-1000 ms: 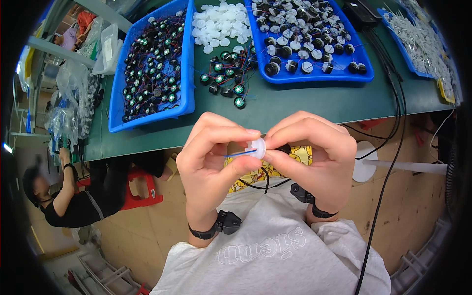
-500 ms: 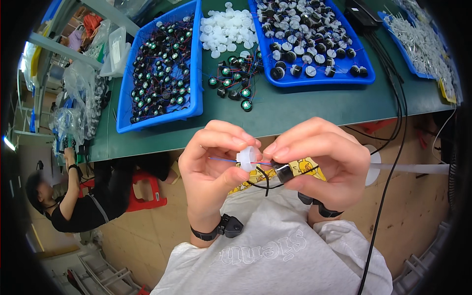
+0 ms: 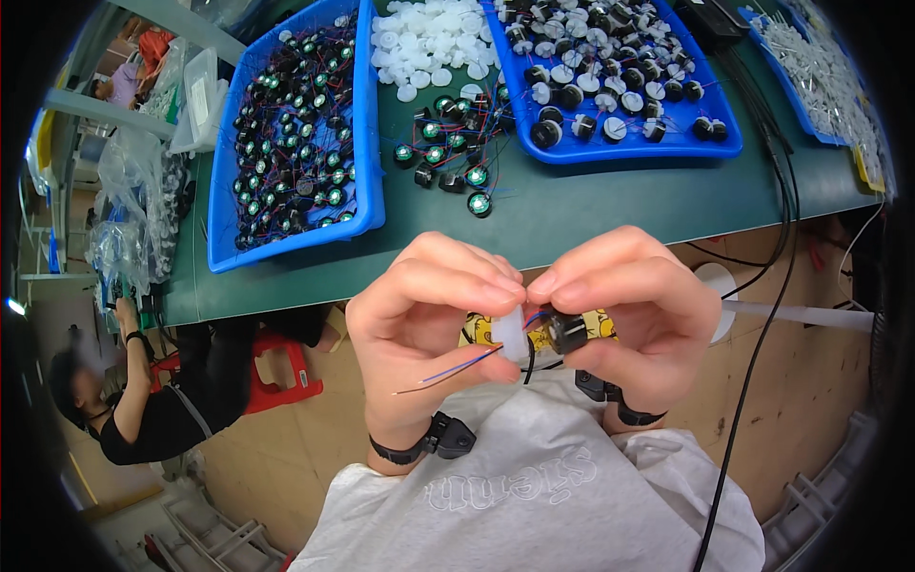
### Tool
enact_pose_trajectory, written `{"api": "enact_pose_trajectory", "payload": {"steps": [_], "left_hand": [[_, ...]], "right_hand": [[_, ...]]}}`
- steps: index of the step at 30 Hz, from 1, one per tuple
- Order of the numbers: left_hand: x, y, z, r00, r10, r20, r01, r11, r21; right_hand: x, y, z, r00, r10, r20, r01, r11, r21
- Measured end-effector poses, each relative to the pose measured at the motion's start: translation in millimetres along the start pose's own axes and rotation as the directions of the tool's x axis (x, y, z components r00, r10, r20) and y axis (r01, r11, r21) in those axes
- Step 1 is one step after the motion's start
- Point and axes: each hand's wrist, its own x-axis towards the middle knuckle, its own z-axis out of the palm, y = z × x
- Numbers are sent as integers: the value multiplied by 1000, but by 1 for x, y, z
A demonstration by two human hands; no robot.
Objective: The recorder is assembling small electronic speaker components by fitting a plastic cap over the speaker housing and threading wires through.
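Note:
Above my lap, just off the table's near edge, my left hand [image 3: 419, 324] pinches a translucent white plastic cap [image 3: 512, 334] between thumb and fingers. Thin red and blue wires [image 3: 448, 369] run through the cap, their bare ends sticking out to the left across my palm. My right hand [image 3: 639, 310] grips a small black cylindrical part [image 3: 566, 332] that the wires lead to. A short gap separates cap and cylinder. The fingertips of both hands nearly meet above them.
On the green table [image 3: 457, 243], a blue tray [image 3: 370, 172] holds wired black parts. Loose white caps [image 3: 434, 43] and black parts [image 3: 448, 143] lie beside it. Another blue tray [image 3: 629, 150] contains capped parts. Black cables [image 3: 786, 219] hang at right. A person [image 3: 143, 400] works at left.
My hands have drawn closer together, bringing the cap nearer the black cylinder. More wire now sticks out left of the cap and points downward. The view has shifted slightly.

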Motion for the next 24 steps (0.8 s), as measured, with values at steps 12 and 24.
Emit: {"api": "enact_pose_trajectory", "payload": {"steps": [12,24], "left_hand": [[2,-6,-8,996,-2,-93,7,999,49],[3,-12,-14,990,-4,-143,20,994,105]], "right_hand": [[3,11,3,999,-34,-34,32,999,-42],[12,28,-3,989,-119,87,129,984,-124]]}}
